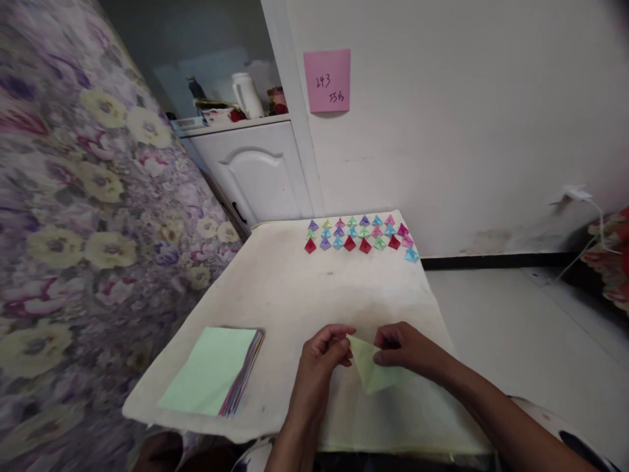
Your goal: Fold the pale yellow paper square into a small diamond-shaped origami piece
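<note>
A pale yellow-green sheet of folded paper (367, 368) is held between my two hands above the near part of the table. My left hand (328, 354) pinches its left corner between thumb and fingers. My right hand (400, 347) grips the upper right edge, thumb on the near face and fingers curled behind. The paper hangs with one point downward, and a crease runs down from the left corner. Part of its right side is hidden under my right hand and forearm.
A stack of coloured paper (211, 370), light green on top, lies at the left of the cloth-covered table (295, 295). Several small folded paper pieces (364, 245) stand in rows at the far edge. Behind are a white cabinet (260, 170) and a wall with a pink note (328, 80).
</note>
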Motion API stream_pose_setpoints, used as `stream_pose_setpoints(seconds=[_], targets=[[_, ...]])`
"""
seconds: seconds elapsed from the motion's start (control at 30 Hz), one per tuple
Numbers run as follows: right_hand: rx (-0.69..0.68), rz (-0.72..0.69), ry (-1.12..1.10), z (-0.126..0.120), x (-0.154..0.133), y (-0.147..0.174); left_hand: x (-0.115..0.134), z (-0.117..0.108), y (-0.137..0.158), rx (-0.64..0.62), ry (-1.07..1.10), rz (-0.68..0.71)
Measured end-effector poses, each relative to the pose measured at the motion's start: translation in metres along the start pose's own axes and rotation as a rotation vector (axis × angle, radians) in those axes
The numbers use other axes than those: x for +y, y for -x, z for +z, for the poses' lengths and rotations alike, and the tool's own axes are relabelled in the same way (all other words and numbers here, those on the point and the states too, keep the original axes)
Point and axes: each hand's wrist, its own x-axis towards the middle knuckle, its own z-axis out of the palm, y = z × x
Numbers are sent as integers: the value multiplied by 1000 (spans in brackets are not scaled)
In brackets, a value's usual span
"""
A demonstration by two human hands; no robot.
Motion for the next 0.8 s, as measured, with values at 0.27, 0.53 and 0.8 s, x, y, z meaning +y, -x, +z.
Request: stream_pose_setpoints(seconds=[0.27, 0.53, 0.8], targets=[[2, 2, 32, 0, 0, 0, 1, 0, -1, 2, -44, 0], [-3, -6, 29, 0, 1, 1, 4, -1, -1, 1, -72, 0], [-16, -13, 33, 0, 3, 1, 4, -3, -1, -11, -72, 0]])
